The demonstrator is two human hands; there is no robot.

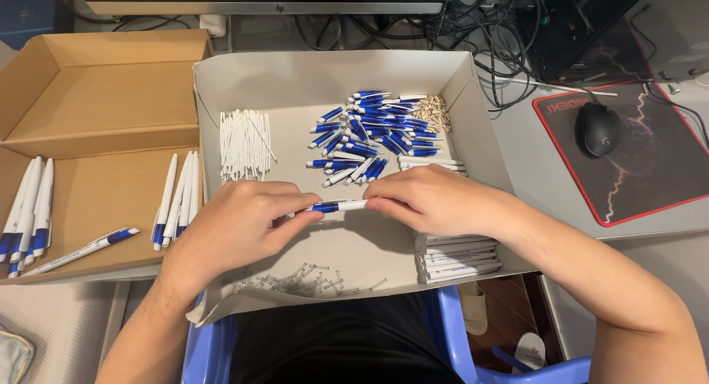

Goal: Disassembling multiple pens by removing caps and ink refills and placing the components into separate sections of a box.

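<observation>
Both hands pinch one pen part [336,206] between them: left hand [236,225] grips its blue end, right hand [432,199] its white end, held level just above the grey tray [473,96]. It looks light, stiff, smooth plastic, likely slippery, best held by fingertips at each end. Nearer the body lie small metal springs [303,280]; beside the right wrist, stacked white barrels [458,255]. Beyond the grip sit white refills [244,144] and a heap of blue-and-white pieces [373,129]. Far left, finished pens [177,199] rest in a cardboard box [96,81].
</observation>
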